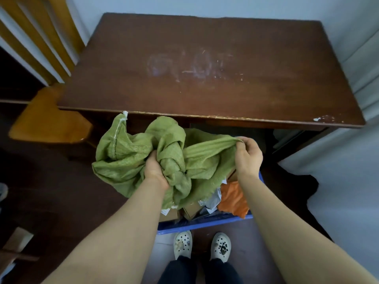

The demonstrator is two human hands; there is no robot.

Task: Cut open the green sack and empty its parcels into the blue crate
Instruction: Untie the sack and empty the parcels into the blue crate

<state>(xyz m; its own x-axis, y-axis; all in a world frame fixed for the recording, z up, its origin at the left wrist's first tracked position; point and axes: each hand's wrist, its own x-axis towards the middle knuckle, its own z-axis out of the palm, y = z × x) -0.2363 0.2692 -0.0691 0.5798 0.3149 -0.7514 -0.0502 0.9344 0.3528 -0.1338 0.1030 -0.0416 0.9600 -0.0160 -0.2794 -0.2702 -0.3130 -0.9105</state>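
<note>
The green sack point(127, 152) hangs crumpled and limp over the blue crate point(205, 222), which stands on the floor in front of my feet. My left hand point(155, 167) grips a bunched twist of the sack at its middle. My right hand point(248, 154) pinches a stretched edge of the sack, pulling it taut to the right. Below the cloth, parcels lie in the crate: an orange bag point(233, 199), a grey-white mailer point(212, 200) and brown cardboard boxes point(189, 211). Most of the crate is hidden by the sack and my arms.
A dark brown wooden table point(205, 68) stands just beyond the crate, its front edge above the sack. A yellow wooden chair point(49, 121) sits at the left. White curtain cloth point(338, 171) hangs at the right. A cardboard piece point(16, 240) lies at the lower left.
</note>
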